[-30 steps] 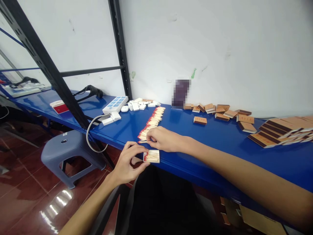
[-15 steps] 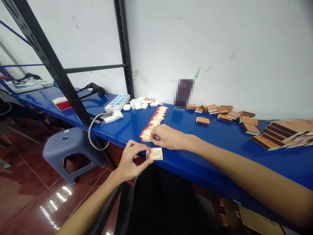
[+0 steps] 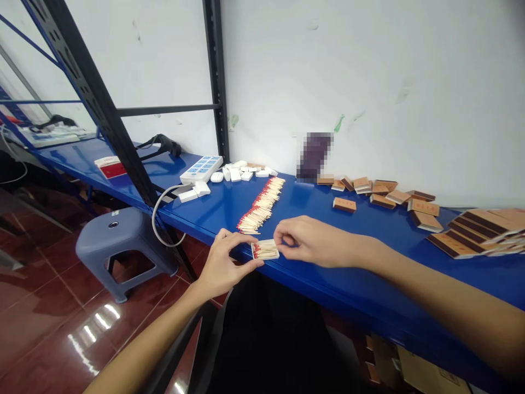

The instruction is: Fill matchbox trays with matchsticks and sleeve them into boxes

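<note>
Between the thumb and fingers of my left hand [image 3: 227, 265] is a small white matchbox tray [image 3: 264, 257], at the front edge of the blue table. Red-tipped matches [image 3: 266, 250] lie inside it, heads toward the left. My right hand [image 3: 301, 239] is closed in a pinch at the tray's right end; whatever its fingertips hold is hidden. Just behind both hands, a long slanting row of loose matches [image 3: 262, 205] runs back across the table, red heads on the left.
Orange-brown matchbox sleeves [image 3: 383, 191] lie scattered at the back right, with a stack of sleeves [image 3: 478, 232] further right. White trays [image 3: 235, 174] are heaped behind a white power strip [image 3: 202, 169]. A black post [image 3: 109, 120] rises at left, beside a blue-grey stool [image 3: 118, 235].
My right hand has moved from the near end of the match row to the tray's right end. The tray, still in my left hand, has shifted slightly up and right in view.
</note>
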### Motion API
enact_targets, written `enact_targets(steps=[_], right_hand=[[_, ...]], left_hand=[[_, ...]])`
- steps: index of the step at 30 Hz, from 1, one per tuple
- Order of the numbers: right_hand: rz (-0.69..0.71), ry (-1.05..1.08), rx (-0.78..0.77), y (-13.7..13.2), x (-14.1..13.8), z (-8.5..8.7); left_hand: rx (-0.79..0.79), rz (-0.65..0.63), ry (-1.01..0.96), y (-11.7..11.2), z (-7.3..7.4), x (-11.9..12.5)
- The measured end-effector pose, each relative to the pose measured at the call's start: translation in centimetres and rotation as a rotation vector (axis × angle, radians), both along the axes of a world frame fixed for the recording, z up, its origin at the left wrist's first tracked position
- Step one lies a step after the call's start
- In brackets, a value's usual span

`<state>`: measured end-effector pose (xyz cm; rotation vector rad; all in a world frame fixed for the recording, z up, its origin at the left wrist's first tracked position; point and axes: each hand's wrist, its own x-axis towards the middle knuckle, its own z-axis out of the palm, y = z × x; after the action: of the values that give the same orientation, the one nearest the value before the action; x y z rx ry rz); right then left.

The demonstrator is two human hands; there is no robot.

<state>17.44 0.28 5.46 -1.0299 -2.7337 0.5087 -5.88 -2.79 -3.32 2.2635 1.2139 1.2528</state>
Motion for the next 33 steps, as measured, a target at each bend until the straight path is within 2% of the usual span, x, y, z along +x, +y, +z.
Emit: enact_targets(steps=[9,13,18,24,28,33], right_hand=[[0.005,-0.048,0.058,-0.3,-0.9,0.3],[0.029,-0.053,0.113,-0.5,-0.9,-0.2],[-0.009,-0.069,0.064,-0.7,-0.9,-0.7],[-0.002,-0.039,0.033,-0.7,-0.6,-0.5],[-0.016,-0.017,0.073,-0.7,-0.4,-0.8],[-0.026,0.107,0.063,-0.7,0.6,-2.3]], left_hand=[[-0.021,-0.002,0.022,0.0,0.3,-0.1],[-0.050,0.007,0.020,-0.1,0.6,0.1],[-0.080,0.011,0.016,-0.2,0.9,0.3],[-0.089,0.005,0.028,-0.2,0.9,0.5],[-0.068,-0.009,0.123,-0.2,1.5,0.9],[0.055,0.001,0.323,0.1,2.8,0.9]])
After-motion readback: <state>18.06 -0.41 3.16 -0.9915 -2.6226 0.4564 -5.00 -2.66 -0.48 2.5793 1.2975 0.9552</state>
